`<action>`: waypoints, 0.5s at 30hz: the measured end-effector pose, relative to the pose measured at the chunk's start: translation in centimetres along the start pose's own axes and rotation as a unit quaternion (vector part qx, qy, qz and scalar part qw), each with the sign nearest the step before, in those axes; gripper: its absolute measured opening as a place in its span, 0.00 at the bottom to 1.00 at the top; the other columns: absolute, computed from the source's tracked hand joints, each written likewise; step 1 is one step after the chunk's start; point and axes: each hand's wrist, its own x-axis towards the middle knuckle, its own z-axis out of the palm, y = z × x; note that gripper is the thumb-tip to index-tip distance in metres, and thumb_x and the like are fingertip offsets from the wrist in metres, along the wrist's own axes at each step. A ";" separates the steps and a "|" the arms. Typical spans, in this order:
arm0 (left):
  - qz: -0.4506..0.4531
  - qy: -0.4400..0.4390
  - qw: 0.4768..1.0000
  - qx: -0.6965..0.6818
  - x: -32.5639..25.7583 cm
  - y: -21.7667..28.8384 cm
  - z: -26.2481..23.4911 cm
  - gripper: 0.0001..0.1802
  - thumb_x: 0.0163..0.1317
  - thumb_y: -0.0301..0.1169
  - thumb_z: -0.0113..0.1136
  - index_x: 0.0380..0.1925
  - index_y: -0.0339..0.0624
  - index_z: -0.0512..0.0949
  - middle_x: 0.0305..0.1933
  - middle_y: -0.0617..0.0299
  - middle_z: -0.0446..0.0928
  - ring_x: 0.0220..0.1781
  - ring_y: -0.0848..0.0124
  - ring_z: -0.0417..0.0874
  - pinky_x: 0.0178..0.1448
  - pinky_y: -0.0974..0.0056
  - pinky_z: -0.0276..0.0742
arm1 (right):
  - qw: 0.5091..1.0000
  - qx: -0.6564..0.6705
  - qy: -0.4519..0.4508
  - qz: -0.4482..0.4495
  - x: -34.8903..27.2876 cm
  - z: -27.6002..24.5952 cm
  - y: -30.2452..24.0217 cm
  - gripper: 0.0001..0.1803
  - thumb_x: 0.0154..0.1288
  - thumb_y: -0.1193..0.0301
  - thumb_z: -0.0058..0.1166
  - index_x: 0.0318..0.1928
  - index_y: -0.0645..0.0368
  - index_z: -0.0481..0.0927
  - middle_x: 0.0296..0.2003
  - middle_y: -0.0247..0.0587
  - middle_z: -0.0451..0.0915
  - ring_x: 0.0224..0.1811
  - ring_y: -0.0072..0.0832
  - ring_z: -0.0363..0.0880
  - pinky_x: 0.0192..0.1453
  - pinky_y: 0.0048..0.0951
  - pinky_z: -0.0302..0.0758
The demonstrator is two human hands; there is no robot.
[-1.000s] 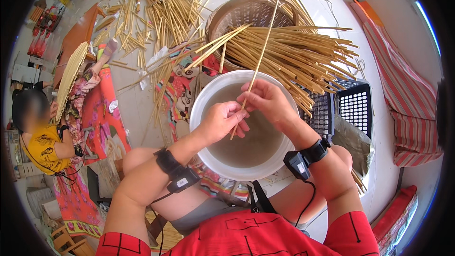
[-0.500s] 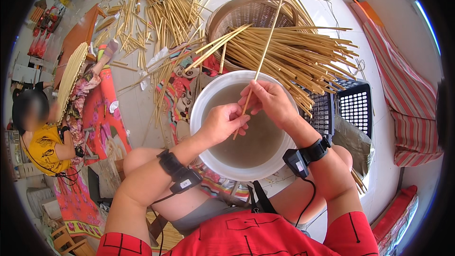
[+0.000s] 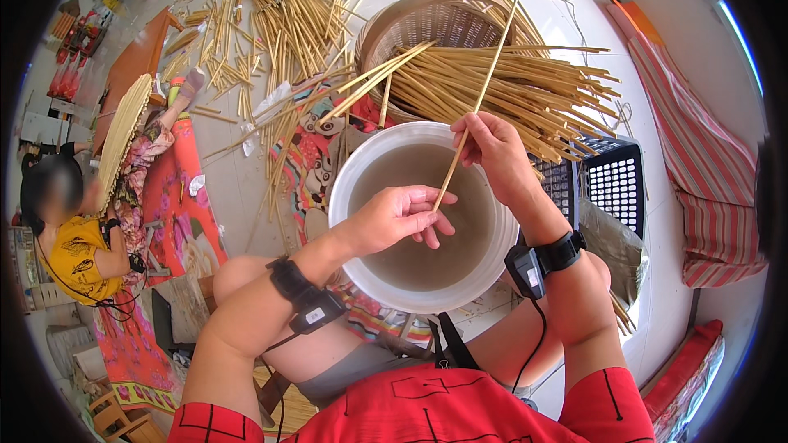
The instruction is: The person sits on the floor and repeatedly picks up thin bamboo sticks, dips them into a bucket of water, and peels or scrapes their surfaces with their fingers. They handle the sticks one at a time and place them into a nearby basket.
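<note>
A long thin straw stalk (image 3: 497,57) slants from lower left to upper right above a white bucket (image 3: 338,234) of murky water. Its upper part is pinched between the thumb and fingers of my right hand (image 3: 497,152), over the bucket's right side. The lower end lies between the thumb and forefinger of my left hand (image 3: 394,217), whose other fingers are loosely spread above the water. Beyond the bucket, a thick bundle of similar stalks (image 3: 509,90) rests across a wicker basket (image 3: 386,33), fanning out to the right.
A black plastic crate (image 3: 616,184) stands right of the bucket. More loose stalks (image 3: 287,20) lie on the tiled floor at the far left. A patterned cloth (image 3: 308,148) is beside the bucket. Another person (image 3: 78,254) in yellow sits at left, holding a woven straw piece (image 3: 123,139).
Both hands have shifted to the right with the stalk, my right hand farther, so the hands are wider apart. The stalk leans more rightward, and my left hand's fingers have loosened.
</note>
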 end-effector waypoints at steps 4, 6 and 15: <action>0.020 -0.010 1.000 -0.019 -0.2 0.2 0.0 0.19 0.68 0.29 0.49 0.57 0.32 0.67 0.39 0.58 0.81 0.33 0.77 0.81 0.39 0.73 0.73 | 1.000 0.010 0.005 -0.001 0.0 0.1 -0.1 0.17 0.76 0.64 0.38 0.39 0.63 0.77 0.26 0.32 0.77 0.25 0.17 0.72 0.31 0.19 0.72; 0.006 -0.004 1.000 -0.013 -0.2 0.3 -0.2 0.19 0.68 0.28 0.50 0.57 0.32 0.68 0.39 0.58 0.81 0.32 0.77 0.81 0.38 0.74 0.73 | 1.000 0.015 0.003 -0.001 0.0 0.2 -0.1 0.17 0.76 0.64 0.38 0.39 0.63 0.77 0.27 0.32 0.77 0.25 0.17 0.72 0.31 0.19 0.73; -0.016 0.055 0.998 0.022 0.0 -0.5 -0.3 0.12 0.71 0.34 0.47 0.38 0.36 0.73 0.24 0.60 0.78 0.20 0.79 0.76 0.26 0.75 0.70 | 0.998 0.019 -0.060 0.007 -0.2 0.3 -0.1 0.16 0.76 0.63 0.40 0.42 0.63 0.77 0.30 0.33 0.78 0.28 0.16 0.75 0.33 0.18 0.74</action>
